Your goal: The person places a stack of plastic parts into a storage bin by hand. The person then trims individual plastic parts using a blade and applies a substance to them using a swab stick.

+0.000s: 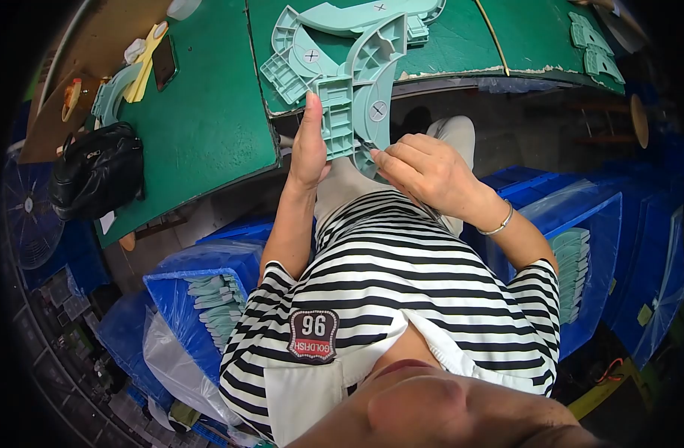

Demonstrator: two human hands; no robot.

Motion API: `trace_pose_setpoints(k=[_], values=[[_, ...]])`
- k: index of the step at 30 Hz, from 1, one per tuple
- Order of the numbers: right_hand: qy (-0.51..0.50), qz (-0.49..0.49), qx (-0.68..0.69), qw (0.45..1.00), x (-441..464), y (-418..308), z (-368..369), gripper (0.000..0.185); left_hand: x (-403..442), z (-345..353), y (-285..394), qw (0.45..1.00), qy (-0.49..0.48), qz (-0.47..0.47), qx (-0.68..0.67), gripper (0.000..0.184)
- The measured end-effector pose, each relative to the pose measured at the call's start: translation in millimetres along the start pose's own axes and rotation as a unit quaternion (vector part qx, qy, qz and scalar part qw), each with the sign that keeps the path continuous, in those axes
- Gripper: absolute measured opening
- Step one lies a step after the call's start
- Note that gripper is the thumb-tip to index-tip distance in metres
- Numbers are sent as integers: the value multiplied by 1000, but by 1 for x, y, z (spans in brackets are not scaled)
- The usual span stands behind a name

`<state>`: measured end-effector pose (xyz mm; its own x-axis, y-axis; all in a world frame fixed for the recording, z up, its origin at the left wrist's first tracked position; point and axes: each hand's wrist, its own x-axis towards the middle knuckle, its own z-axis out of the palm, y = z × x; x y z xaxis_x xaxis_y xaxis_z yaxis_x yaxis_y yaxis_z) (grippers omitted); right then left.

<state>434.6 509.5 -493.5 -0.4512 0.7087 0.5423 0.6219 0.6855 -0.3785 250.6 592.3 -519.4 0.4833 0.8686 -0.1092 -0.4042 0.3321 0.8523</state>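
A curved mint-green plastic part (337,119) with ribbed compartments is held upright over my lap, at the table's front edge. My left hand (310,149) grips its left side, thumb up along the edge. On its right, my right hand (424,168) is closed in a pinch on a small dark object (369,147), touching or close to the part's lower end; what that object is cannot be made out. A round label with a cross (378,110) shows on the part. Behind it, more mint-green parts (312,56) lie on the green table (215,89).
A black bag (99,170), a phone (164,63) and a yellow cloth (141,75) are on the table's left part. Several flat mint pieces (596,48) lie at the right. Blue bins (159,287) (607,239) holding mint parts flank my body.
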Motion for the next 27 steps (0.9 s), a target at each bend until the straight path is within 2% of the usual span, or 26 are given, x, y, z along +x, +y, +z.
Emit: trace_pose_setpoints(k=[8,12,20,23,27], values=[[-11,20,9,1000,4,-1,0,16,-1,-3,-4,999,1,-10,45,53],[-24,23,5,999,7,-2,2,12,-2,2,-1,988,-8,26,154,55],[-39,36,43,998,9,-3,2,17,-3,5,4,987,-19,12,157,54],[-39,47,62,996,11,-1,3,17,-1,7,7,961,-29,59,268,54],[-51,42,72,995,10,1,6,18,1,3,5,953,-33,51,298,55]])
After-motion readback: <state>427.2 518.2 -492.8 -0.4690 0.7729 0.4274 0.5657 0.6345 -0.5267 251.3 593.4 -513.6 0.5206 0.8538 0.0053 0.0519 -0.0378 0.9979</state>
